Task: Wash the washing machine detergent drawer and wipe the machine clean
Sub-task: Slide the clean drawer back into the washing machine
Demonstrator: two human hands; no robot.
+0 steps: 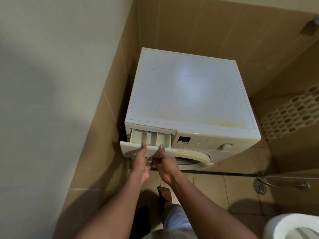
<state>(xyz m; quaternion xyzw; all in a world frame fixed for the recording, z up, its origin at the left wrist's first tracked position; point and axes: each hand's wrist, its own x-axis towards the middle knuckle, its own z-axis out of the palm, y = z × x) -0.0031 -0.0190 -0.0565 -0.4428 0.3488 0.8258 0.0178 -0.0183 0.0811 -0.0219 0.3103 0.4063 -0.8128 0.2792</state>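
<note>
Grip: left hand (140, 163), right hand (166, 165) hold one drawer (138, 136), three compartments (152, 137).

White washing machine (189, 90) with yellowed stains, white drawer (151, 137) with blue insert, tan wall tiles (207, 23), brown-and-beige mosaic strip (290, 114)

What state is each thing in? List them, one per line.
detergent drawer: pulled partly out of its slot, compartments showing.
left hand: grips the drawer's front panel.
right hand: grips the drawer's front panel.
washing machine top: smudged, with yellowish stains along the front edge.
display: dark.
door: cannot tell whether shut.
</note>
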